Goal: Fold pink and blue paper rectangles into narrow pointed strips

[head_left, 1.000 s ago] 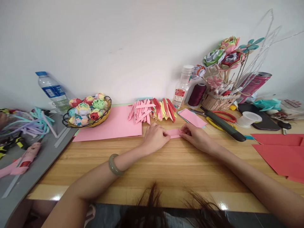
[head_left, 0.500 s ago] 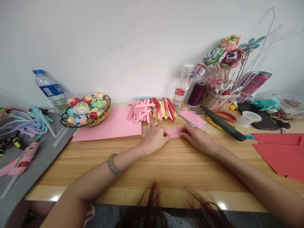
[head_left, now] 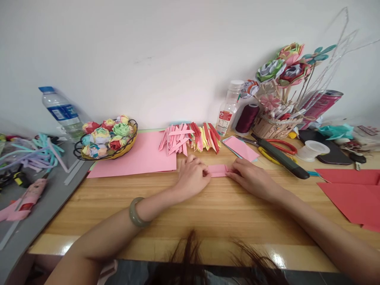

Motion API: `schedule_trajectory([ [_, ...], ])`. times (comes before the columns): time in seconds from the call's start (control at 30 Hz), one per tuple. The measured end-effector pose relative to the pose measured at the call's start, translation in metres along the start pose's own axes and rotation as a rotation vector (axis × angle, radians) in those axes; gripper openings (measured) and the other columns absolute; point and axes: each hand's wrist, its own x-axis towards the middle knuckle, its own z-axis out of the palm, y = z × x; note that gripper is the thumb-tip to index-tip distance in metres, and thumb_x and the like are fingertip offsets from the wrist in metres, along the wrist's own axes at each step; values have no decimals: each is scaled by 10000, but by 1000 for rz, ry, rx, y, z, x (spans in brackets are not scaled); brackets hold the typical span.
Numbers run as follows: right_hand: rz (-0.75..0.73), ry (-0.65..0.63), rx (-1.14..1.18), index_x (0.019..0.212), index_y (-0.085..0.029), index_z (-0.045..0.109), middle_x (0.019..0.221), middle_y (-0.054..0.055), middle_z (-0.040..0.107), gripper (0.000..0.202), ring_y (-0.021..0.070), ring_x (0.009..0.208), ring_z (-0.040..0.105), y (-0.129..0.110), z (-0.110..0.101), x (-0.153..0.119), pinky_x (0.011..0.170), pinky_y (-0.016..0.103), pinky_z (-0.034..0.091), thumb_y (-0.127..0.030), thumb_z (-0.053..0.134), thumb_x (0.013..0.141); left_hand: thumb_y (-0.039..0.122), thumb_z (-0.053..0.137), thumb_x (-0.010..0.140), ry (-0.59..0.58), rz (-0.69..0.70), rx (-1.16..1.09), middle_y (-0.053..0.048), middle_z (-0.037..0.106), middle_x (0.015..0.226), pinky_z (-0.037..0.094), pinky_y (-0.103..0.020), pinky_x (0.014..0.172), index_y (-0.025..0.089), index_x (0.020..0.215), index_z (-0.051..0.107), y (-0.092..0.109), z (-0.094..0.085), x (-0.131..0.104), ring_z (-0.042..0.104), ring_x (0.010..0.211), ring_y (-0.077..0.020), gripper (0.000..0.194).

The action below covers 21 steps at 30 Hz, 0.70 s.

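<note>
Between my hands lies a small folded strip of pink paper (head_left: 218, 170), just above the wooden tabletop or on it. My left hand (head_left: 193, 173) pinches its left end, thumb and fingers pressed together. At the right end, my right hand (head_left: 247, 174) pinches the paper, where a small corner is turned up. Just beyond my hands, folded paper pieces (head_left: 190, 138) in pink, red and yellow stand in a row. A small stack of pink paper slips (head_left: 241, 148) lies behind my right hand.
Pink sheets (head_left: 148, 154) and a basket of paper flowers (head_left: 107, 138) are to the left. On the right lie a dark-handled cutter (head_left: 282, 158), a white spool (head_left: 313, 149) and red paper (head_left: 353, 198). A clear bottle (head_left: 227, 111) and purple thread (head_left: 247, 118) stand by the wall.
The pink strip now shows wider and nearer to me, with a raised fold at its right end. Both hands have shifted slightly, and the right has moved a little rightward.
</note>
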Motion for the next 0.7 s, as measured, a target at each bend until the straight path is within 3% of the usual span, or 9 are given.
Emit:
schedule_trajectory([
  [0.33,-67,26,-175,762,-174,533,836,94,553,254,227,797,528,-4,0,2,691,338,415,-322,381,901,238,568,771,-28,-19,-2,-16,613,886,335,-371,799,198,682,628,0,3,2,422,964,-214,116],
  [0.7,1,-109,-246,770,-158,567,855,99,594,284,213,764,565,-10,-7,13,657,322,393,-287,354,907,272,532,783,-54,17,84,-42,617,775,334,-365,728,190,633,608,-1,4,7,438,910,-236,187],
])
